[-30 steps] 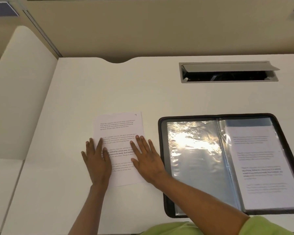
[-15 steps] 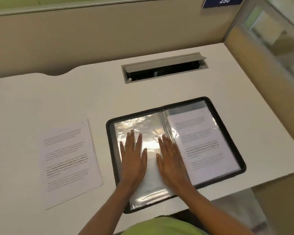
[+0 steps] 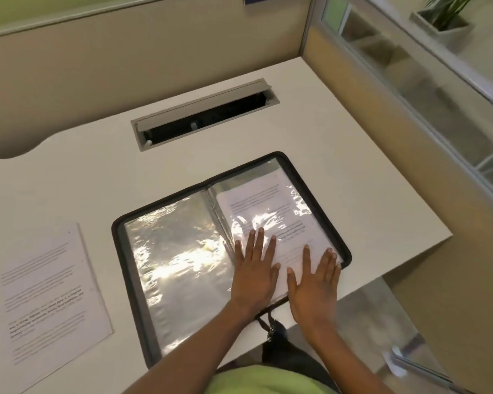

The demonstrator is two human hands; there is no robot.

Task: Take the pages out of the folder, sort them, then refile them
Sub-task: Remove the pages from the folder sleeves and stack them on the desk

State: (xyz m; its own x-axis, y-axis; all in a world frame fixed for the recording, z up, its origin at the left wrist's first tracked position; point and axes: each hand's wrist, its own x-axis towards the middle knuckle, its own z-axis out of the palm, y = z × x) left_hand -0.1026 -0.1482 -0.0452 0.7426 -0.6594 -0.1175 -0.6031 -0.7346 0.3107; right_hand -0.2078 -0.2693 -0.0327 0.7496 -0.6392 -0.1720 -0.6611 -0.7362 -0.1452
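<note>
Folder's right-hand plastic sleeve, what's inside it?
A printed page shows through the clear sleeve. The left hand and right hand lie flat on its lower part, hiding the text there. Whether more pages sit behind it cannot be seen.

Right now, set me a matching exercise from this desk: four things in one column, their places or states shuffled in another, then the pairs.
1. loose page
2. left sleeve
3. cable hatch
4. left hand and right hand

a. lid raised, far side of the desk
b. flat on the desk, left of the folder
c. fingers straight, pressing the filed page on the folder's right side
d. shiny, no page showing in it

Pairs: 1-b; 2-d; 3-a; 4-c.
</note>
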